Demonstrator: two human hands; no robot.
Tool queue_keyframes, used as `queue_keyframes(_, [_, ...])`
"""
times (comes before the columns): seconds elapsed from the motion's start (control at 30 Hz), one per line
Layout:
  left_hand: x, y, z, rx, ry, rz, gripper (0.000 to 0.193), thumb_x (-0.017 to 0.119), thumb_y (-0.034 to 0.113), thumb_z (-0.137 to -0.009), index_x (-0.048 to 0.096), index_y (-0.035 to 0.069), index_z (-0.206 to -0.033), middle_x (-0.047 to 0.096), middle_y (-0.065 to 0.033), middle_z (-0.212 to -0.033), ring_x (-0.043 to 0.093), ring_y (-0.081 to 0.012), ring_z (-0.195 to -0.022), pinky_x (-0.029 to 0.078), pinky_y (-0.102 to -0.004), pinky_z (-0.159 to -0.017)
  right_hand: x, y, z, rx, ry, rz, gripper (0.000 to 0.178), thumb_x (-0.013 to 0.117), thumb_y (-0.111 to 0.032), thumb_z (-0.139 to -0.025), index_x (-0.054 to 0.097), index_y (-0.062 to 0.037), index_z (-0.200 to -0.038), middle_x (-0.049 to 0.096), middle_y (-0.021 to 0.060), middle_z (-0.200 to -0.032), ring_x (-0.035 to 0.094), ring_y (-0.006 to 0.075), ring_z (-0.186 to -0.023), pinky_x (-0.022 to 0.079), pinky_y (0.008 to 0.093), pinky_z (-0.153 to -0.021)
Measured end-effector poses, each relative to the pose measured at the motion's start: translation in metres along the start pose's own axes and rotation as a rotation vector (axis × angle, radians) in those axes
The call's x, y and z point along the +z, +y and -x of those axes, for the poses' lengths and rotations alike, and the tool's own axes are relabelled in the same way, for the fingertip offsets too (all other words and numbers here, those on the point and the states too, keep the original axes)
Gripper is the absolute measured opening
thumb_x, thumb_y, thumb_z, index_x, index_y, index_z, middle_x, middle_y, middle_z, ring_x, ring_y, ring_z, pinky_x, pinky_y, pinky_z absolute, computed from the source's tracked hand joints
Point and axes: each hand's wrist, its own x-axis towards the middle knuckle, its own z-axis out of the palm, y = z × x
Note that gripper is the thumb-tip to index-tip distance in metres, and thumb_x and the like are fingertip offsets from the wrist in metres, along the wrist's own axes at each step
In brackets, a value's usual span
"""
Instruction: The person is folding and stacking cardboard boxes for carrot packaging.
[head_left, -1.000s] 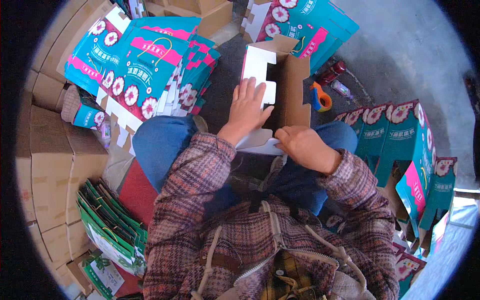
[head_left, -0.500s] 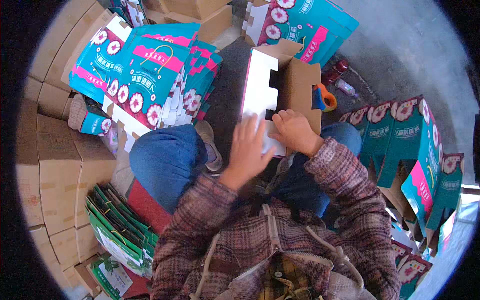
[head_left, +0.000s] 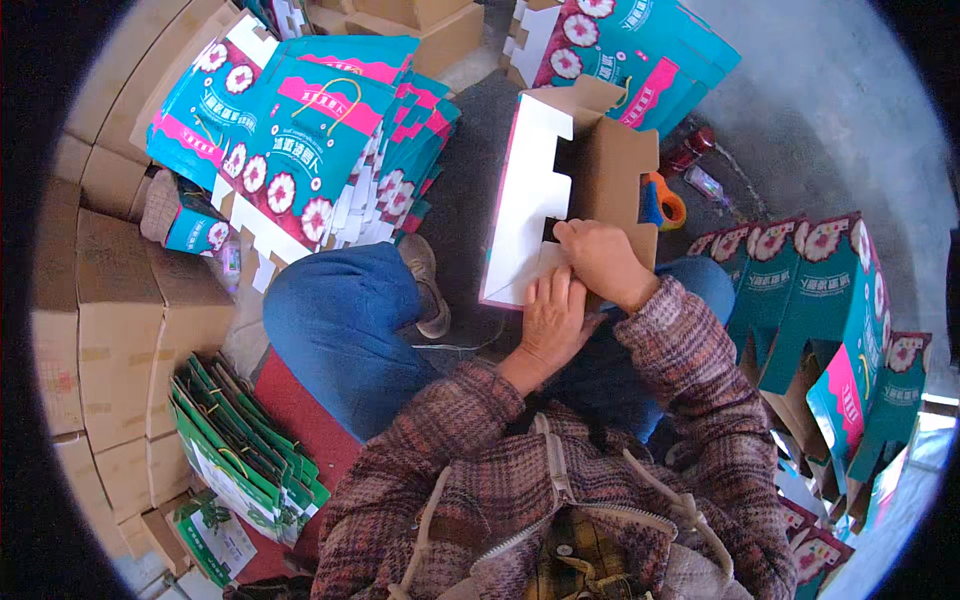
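An open cardboard gift box (head_left: pixel 530 190), white on its outer flap and brown inside, stands between my knees with its opening toward me and up. My right hand (head_left: pixel 605 262) is closed on the notched flap at the box's near right corner, fingers curled inward. Just below it, my left hand (head_left: pixel 553 325) grips the near edge, its fingertips over the white panel and the thumb toward the right hand. The fingers partly cover the near flaps, so how these fit together is hidden.
Flattened teal and pink boxes (head_left: pixel 300 150) lie stacked at left, more (head_left: pixel 640 60) beyond. Folded teal boxes (head_left: pixel 815 300) stand at right. Brown cartons (head_left: pixel 115 320) line the left side, near green bags (head_left: pixel 240 440). An orange tape roll (head_left: pixel 668 205) and a bottle (head_left: pixel 690 148) lie on the floor.
My left hand has moved from above the white panel, fingers spread, down to the box's near edge and now grips it. The right hand stays on the flap.
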Motion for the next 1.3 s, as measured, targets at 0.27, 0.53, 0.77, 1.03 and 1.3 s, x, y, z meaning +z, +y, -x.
queue_keyframes(0.27, [-0.027, -0.029, 0.009, 0.041, 0.042, -0.095, 0.033, 0.052, 0.009, -0.077, 0.056, -0.001, -0.109, 0.056, -0.0142, -0.103, 0.051, -0.0314, -0.100, 0.037, -0.0445, -0.088, -0.093, 0.048, -0.002, 0.292, 0.678, -0.273, 0.017, 0.060, -0.008, -0.084, 0.061, -0.0014, -0.099, 0.061, 0.0192, -0.096, 0.058, 0.0360, -0.092, 0.046, 0.0419, -0.081])
queue_keyframes(0.53, [-0.096, -0.087, 0.022, 0.157, -0.078, 0.115, 0.035, 0.053, 0.003, -0.077, 0.057, -0.002, -0.111, 0.060, -0.0176, -0.106, 0.054, -0.0341, -0.105, 0.037, -0.0448, -0.095, -0.038, 0.127, 0.017, 0.522, 0.141, -1.162, 0.059, 0.030, -0.050, -0.099, 0.062, -0.0027, -0.116, 0.063, 0.0120, -0.112, 0.058, 0.0215, -0.101, 0.041, 0.0360, -0.093])
queue_keyframes(0.77, [-0.093, -0.077, 0.021, -0.114, -0.056, 0.208, 0.036, 0.059, 0.010, -0.084, 0.053, -0.001, -0.118, 0.059, -0.0188, -0.108, 0.054, -0.0345, -0.105, 0.036, -0.0433, -0.096, -0.015, 0.122, 0.005, 0.305, 0.016, -0.855, 0.068, 0.029, -0.055, -0.097, 0.062, 0.0018, -0.113, 0.059, 0.0215, -0.114, 0.052, 0.0330, -0.111, 0.035, 0.0394, -0.100])
queue_keyframes(1.03, [-0.051, -0.076, 0.004, -0.247, 0.518, 0.164, 0.069, 0.061, 0.006, -0.084, 0.025, -0.007, -0.141, 0.038, -0.0294, -0.136, 0.036, -0.0424, -0.127, 0.024, -0.0446, -0.110, -0.015, 0.091, -0.003, -0.041, 0.256, -0.225, 0.076, 0.072, -0.031, -0.078, 0.037, -0.0037, -0.139, 0.044, 0.0173, -0.138, 0.043, 0.0326, -0.125, 0.033, 0.0425, -0.104])
queue_keyframes(1.3, [-0.053, -0.069, 0.005, -0.093, -0.020, -0.342, 0.063, 0.070, 0.021, -0.078, 0.044, -0.006, -0.128, 0.041, -0.0227, -0.137, 0.035, -0.0382, -0.130, 0.024, -0.0505, -0.109, 0.005, 0.076, -0.014, -0.201, 0.094, -0.044, 0.071, 0.075, -0.030, -0.069, 0.047, -0.0119, -0.131, 0.044, 0.0089, -0.140, 0.040, 0.0295, -0.129, 0.034, 0.0423, -0.106])
